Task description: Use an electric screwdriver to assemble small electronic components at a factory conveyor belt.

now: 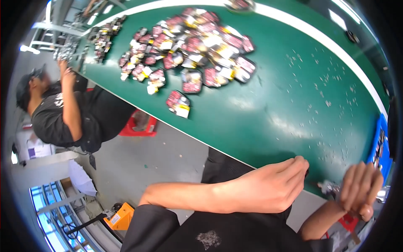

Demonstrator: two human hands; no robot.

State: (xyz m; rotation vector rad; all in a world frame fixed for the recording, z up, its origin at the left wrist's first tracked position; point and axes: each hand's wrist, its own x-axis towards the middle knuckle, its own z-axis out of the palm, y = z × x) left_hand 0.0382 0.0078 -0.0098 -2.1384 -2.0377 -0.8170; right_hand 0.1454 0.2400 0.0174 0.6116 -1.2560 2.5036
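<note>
My left hand (pixel 268 187) rests on the near edge of the green table (pixel 294 105), fingers curled together with the tips on the rim; I see nothing in it. My right hand (pixel 361 189) is just to the right of it, by the same edge, with its fingers closed around a small shiny metal object (pixel 328 186) that sticks out on both sides of the fist. Farther off on the table lies a heap of small red, black, yellow and white packs (pixel 201 46), and one such pack (pixel 178 103) lies apart, closer to the edge.
A person in a black shirt and cap (pixel 63 113) works at the table's left end beside another heap of packs (pixel 105 35). A red crate (pixel 140 126) stands on the floor under the table. A blue bin (pixel 380 147) sits at the right. Small pale scraps (pixel 327 92) dot the table. An orange cart (pixel 121 216) stands lower left.
</note>
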